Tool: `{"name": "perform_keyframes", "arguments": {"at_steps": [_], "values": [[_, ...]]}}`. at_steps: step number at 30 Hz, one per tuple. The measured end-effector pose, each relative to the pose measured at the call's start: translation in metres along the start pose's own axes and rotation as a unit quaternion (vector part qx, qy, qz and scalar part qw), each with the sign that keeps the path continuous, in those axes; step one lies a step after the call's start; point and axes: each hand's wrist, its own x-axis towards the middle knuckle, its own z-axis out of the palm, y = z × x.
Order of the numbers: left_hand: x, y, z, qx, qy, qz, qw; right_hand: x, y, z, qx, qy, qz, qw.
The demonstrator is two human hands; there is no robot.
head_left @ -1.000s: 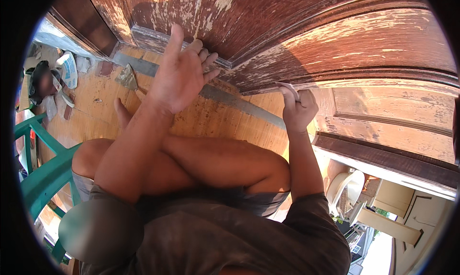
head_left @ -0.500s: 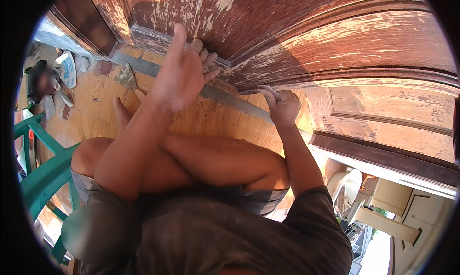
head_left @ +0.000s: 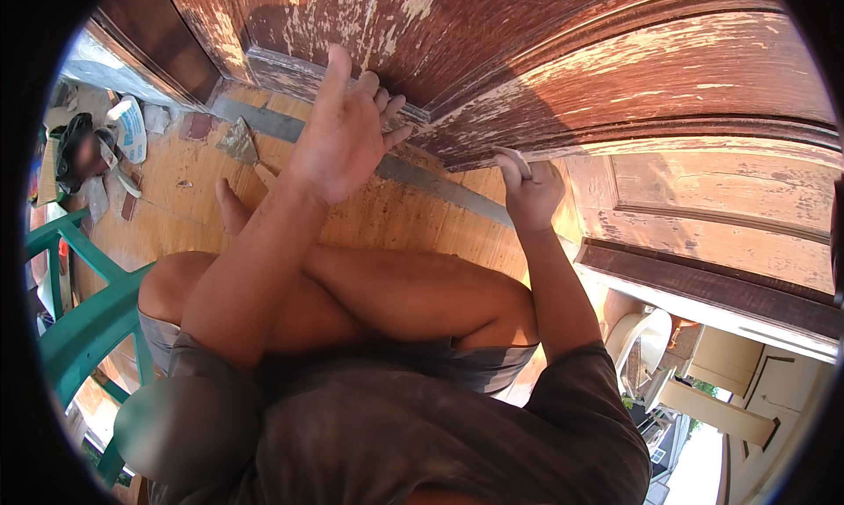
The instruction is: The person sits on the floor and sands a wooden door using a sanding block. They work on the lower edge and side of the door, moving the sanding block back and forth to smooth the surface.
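Observation:
A brown wooden door point(head_left: 492, 92) with peeling, patchy finish stands on edge in front of me. My left hand point(head_left: 347, 145) rests against its lower panel near the moulding, thumb raised and fingers spread, with nothing visible in it. At the door's bottom edge, my right hand point(head_left: 534, 196) is closed around a thin, pale, flat piece point(head_left: 514, 160), pinched between thumb and curled fingers; most of it is hidden. A scraper point(head_left: 237, 141) with a broad triangular blade and wooden handle lies on the floor left of my left forearm.
My bent legs point(head_left: 413, 294) cross below my hands on the tan floor point(head_left: 185, 215). A green plastic chair point(head_left: 97, 325) stands at my left. Beyond it lie a white tub point(head_left: 129, 129) and assorted scraps. A lighter door panel point(head_left: 703, 184) and dark sill point(head_left: 703, 285) are at right.
The whole view has shifted slightly. My right hand sits marginally farther right along the door's bottom edge, its grip unchanged. My left hand stays against the panel.

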Motion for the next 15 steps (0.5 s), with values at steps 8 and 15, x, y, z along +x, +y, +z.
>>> {"name": "perform_keyframes", "arguments": {"at_steps": [8,15], "values": [[-0.003,-0.001,0.001,-0.004,0.006,-0.001,1.0,-0.01,0.013,0.008,0.026,0.058,0.032,0.997],[-0.004,-0.001,0.005,-0.022,0.024,-0.001,0.999,0.003,-0.002,-0.016,0.193,0.13,0.202,0.951]]}}
